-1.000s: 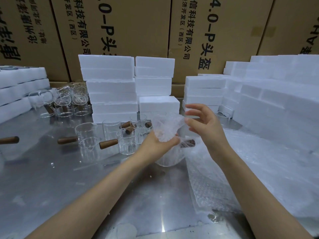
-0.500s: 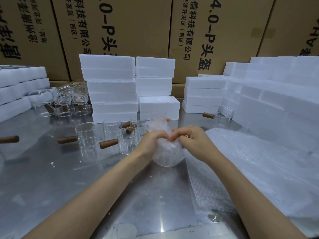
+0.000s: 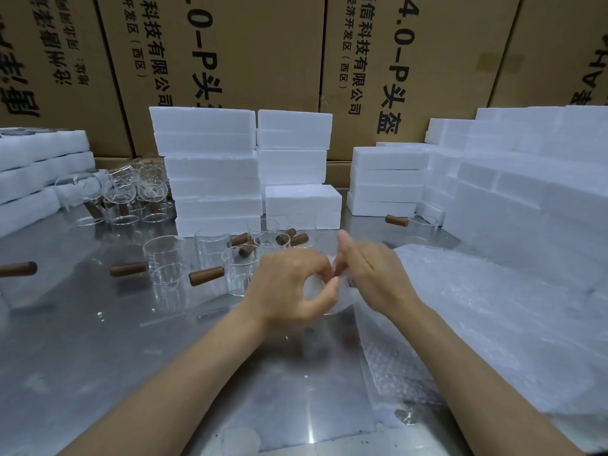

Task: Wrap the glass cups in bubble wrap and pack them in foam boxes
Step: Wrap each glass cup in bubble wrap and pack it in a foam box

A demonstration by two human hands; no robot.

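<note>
A glass cup wrapped in bubble wrap (image 3: 314,289) sits between both hands at the table's middle, mostly hidden by them. My left hand (image 3: 289,286) curls its fingers round the bundle from the left. My right hand (image 3: 371,274) pinches the wrap at its top right, thumb raised. Bare glass cups with wooden handles (image 3: 204,268) stand just left of the hands. A stack of bubble wrap sheets (image 3: 493,311) lies on the right. White foam boxes (image 3: 210,169) are stacked behind.
More glass cups (image 3: 125,199) crowd the far left by low foam stacks (image 3: 36,179). One cup (image 3: 421,223) stands at the back right beside a large foam pile (image 3: 533,179). Cardboard cartons (image 3: 230,60) wall the back. The metal table (image 3: 115,350) spreads below.
The loose wrap that stood up above the cup has been pushed down. Both hands dropped and closed in on the bundle, the right hand moving from raised and apart to pinching it.
</note>
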